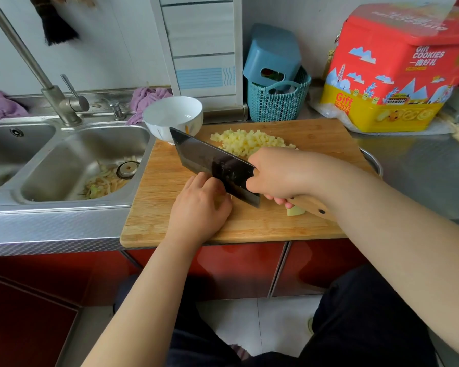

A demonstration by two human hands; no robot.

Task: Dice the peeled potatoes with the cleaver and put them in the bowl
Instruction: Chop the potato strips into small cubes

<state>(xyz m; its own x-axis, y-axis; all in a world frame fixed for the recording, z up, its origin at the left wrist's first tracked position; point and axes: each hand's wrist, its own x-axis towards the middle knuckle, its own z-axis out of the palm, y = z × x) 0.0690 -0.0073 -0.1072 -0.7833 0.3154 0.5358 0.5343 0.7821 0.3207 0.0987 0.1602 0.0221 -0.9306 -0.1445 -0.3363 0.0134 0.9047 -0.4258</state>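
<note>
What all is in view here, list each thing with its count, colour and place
cutting board: one, light wood, counter right of sink
diced potato: one pile, pale yellow, far part of board
potato piece: one, pale yellow, near cleaver handle
cleaver: one, dark blade, over board
bowl: one, white, board's far left corner
sink: one, steel, left, peelings inside
basket: one, teal, behind board
cookie box: one, red and yellow, far right
left hand: on board by blade
right hand: grip on cleaver

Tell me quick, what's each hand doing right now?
Left hand: fingers curled over a potato piece on the cutting board, holding it down.
Right hand: closed round the cleaver, by its handle.
</note>
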